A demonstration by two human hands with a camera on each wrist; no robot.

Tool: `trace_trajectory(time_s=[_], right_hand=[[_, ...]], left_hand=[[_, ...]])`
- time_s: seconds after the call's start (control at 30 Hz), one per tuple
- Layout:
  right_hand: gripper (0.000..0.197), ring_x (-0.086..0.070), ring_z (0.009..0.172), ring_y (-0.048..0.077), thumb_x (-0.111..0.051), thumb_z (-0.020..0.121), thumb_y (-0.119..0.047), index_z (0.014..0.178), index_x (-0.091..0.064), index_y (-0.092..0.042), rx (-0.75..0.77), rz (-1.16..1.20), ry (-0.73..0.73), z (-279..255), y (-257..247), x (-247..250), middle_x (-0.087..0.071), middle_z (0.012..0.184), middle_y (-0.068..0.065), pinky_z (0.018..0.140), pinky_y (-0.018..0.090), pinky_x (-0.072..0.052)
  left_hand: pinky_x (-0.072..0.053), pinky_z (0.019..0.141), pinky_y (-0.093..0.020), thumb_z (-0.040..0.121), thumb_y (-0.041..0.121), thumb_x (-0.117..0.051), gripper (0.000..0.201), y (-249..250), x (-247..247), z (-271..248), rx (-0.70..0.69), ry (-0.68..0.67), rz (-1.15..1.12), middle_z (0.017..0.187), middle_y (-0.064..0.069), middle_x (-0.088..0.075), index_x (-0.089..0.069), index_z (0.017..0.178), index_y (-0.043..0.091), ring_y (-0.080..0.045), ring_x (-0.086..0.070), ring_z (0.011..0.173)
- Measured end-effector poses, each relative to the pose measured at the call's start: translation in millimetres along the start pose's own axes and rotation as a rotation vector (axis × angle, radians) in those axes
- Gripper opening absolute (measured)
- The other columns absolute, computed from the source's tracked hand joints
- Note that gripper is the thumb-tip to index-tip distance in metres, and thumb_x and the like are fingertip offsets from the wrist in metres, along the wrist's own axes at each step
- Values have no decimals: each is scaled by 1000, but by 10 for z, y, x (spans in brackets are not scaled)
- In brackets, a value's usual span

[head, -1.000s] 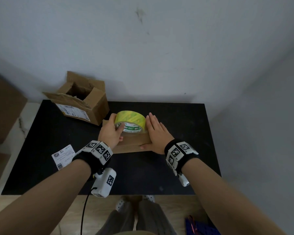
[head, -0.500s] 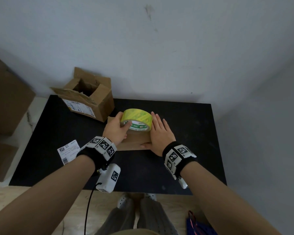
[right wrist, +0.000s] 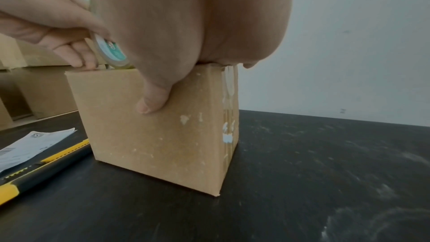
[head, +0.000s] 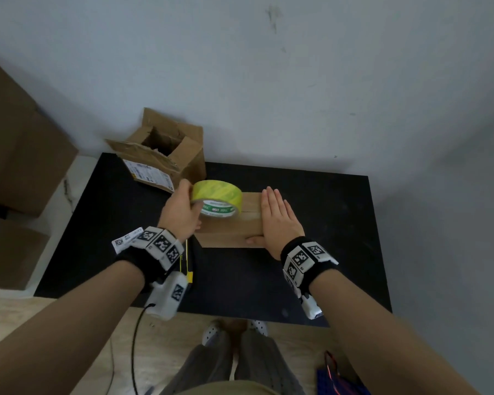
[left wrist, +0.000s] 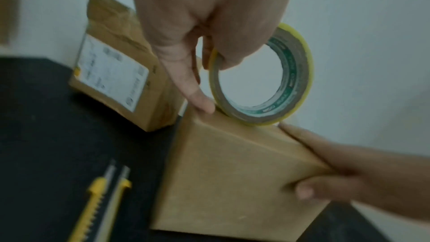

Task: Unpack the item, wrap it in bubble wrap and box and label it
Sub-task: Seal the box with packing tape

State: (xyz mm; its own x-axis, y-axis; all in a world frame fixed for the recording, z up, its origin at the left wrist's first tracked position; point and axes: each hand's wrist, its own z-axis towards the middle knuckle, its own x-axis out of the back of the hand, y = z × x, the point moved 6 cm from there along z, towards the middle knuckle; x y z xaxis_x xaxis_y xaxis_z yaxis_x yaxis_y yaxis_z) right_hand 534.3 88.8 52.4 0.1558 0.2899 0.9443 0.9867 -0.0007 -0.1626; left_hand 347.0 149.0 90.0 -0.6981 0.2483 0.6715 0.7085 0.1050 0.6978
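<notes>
A small closed cardboard box (head: 228, 232) stands on the black table (head: 331, 223). My left hand (head: 183, 212) grips a yellow-green tape roll (head: 217, 199), which stands on edge at the left end of the box top. In the left wrist view the fingers pinch the roll (left wrist: 300, 73) and the roll touches the box (left wrist: 232, 181). My right hand (head: 278, 216) lies flat on the right half of the top, fingers straight. Its thumb (right wrist: 153, 98) presses the box's near face (right wrist: 163, 141).
An open, torn cardboard box (head: 166, 158) with a shipping label stands at the table's back left. A yellow utility knife (left wrist: 93, 207) and a loose printed label (right wrist: 30, 146) lie left of the small box. Large cartons (head: 15, 155) stand off the table's left side.
My left hand has drawn the tape roll leftward along the box top, away from my right hand, baring the top between them. My right hand stays flat on the box.
</notes>
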Motion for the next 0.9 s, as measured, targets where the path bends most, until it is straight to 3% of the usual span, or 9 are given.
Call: trace_trajectory(time_s=[0.17, 0.27, 0.33, 0.47, 0.6, 0.77, 0.9], right_hand=[[117, -4, 147, 27, -65, 73, -62, 149, 1, -1, -6, -40, 33, 32, -62, 82, -6, 158, 15, 118, 38, -1], [123, -1, 147, 26, -68, 70, -63, 149, 5, -3, 58, 11, 17, 110, -181, 114, 0, 158, 13, 118, 38, 0], [123, 2, 147, 23, -63, 72, -66, 148, 11, -4, 122, 10, 7, 134, -284, 77, 6, 159, 11, 118, 36, 2], [120, -2, 147, 23, -58, 73, -70, 149, 8, -3, 124, -39, 42, 120, -303, 21, -1, 159, 10, 118, 36, 1], [117, -3, 147, 24, -58, 75, -68, 149, 6, -3, 123, -45, 30, 141, -301, 22, -4, 159, 11, 119, 37, -1], [114, -7, 147, 24, -58, 75, -67, 149, 1, -4, 118, -79, 43, 162, -330, 10, -9, 158, 12, 118, 38, -3], [112, -7, 147, 25, -56, 77, -67, 149, 2, -3, 121, -100, 46, 168, -327, 1, -9, 158, 13, 118, 39, -3]], left_hand=[[-54, 57, -27, 96, 12, -41, 22, -39, 25, -48, -41, -79, 50, 75, -9, -65, -34, 116, 19, -17, -67, 61], [-57, 62, -32, 96, 12, -43, 22, -58, 11, -29, -43, -74, -5, 74, -8, -65, -35, 117, 15, -18, -67, 61], [-58, 63, -34, 95, 14, -47, 20, -78, 21, -22, -42, -83, -38, 77, -7, -65, -37, 113, 16, -18, -68, 60], [-60, 63, -39, 93, 4, -47, 17, -13, 43, -20, -73, -121, -95, 90, -12, -62, -42, 105, 15, -21, -69, 66], [-59, 66, -43, 89, 3, -51, 21, 8, 214, 40, -96, -111, 25, 92, -9, -61, -45, 104, 15, -22, -68, 74], [-54, 79, -48, 91, 9, -49, 21, 6, 294, 60, -107, -102, 244, 97, -8, -57, -40, 108, 17, -26, -62, 87], [-53, 73, -41, 90, 7, -49, 19, -11, 473, 84, -119, -40, 361, 91, -5, -54, -38, 103, 16, -24, -61, 81]])
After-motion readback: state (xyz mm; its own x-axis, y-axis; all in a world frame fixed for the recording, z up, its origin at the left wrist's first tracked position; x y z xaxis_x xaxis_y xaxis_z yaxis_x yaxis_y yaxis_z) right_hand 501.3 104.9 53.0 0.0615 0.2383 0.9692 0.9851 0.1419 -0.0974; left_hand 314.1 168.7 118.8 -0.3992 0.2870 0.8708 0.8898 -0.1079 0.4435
